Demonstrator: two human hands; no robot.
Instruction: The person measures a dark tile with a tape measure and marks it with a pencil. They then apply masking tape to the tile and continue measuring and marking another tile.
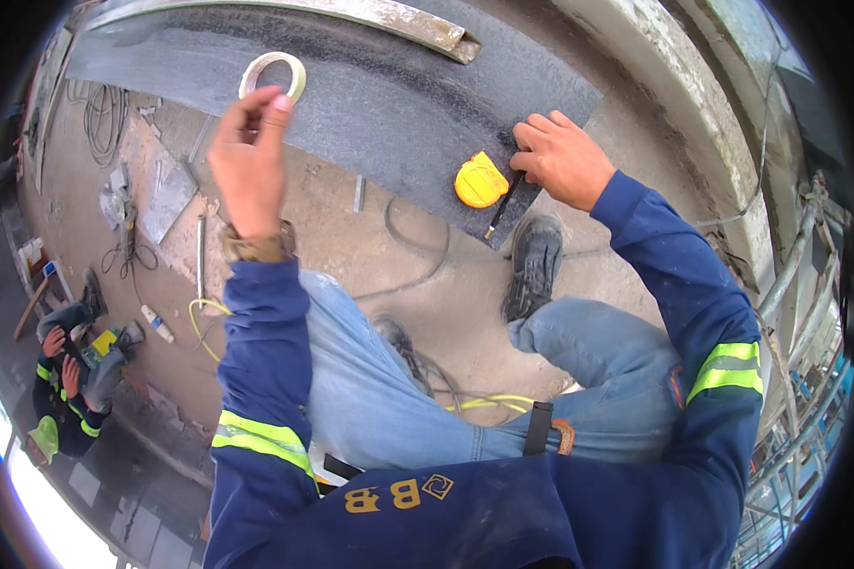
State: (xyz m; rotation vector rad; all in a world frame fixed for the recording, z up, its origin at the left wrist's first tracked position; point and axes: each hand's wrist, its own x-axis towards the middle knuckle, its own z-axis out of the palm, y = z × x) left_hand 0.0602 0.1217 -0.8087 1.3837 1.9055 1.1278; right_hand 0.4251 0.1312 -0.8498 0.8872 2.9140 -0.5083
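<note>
My left hand (pixel 250 166) is raised over the grey slab (pixel 380 114), thumb and fingers pinched at the near rim of a roll of cream masking tape (pixel 297 74). The fingers cover part of that rim. On the right, my right hand (pixel 565 156) has its fingers closed on the upper end of a slim black pen-like tool (pixel 505 205). Its thin tip points down toward me, near the slab's corner. Just left of this tool, a yellow tape measure (pixel 481 181) lies on the slab, apart from both hands.
A long pale bar (pixel 399 21) lies along the slab's far side. Cables (pixel 417 282) and a metal strip (pixel 360 193) lie on the floor by my shoes. At left are an offcut (pixel 166 197), a power tool (pixel 126 223) and a seated person (pixel 71 370). Scaffold tubes (pixel 797 247) stand right.
</note>
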